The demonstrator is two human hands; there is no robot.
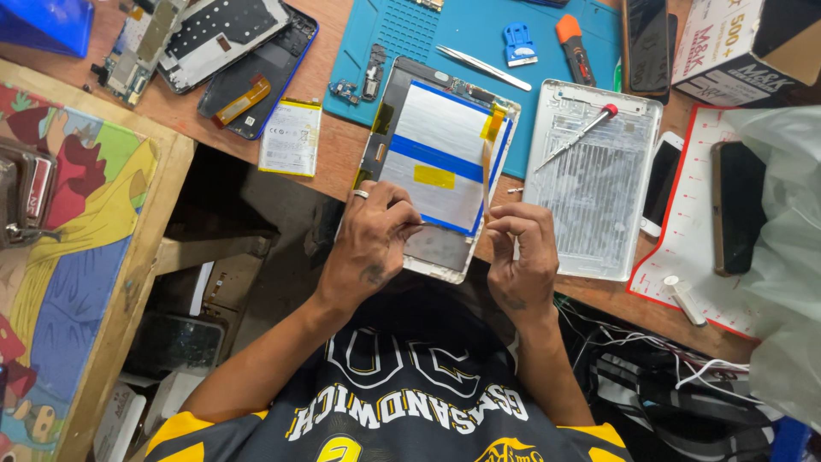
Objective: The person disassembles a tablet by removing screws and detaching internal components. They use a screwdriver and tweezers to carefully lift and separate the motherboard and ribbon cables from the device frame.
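Observation:
An opened tablet (438, 162) lies at the table's front edge, its silver and blue battery exposed, with a yellow patch and an orange ribbon cable (489, 162) running down its right side. My left hand (375, 239), a ring on one finger, grips the tablet's lower left part. My right hand (520, 257) pinches the lower end of the ribbon cable at the tablet's lower right corner.
The tablet's white back cover (599, 205) lies to the right with a red-tipped screwdriver (580, 133) on it. Tweezers (483, 67), an orange tool (575, 50) and a blue mat (547, 94) sit behind. Phones, a loose battery (291, 137) and a box (735, 43) surround them.

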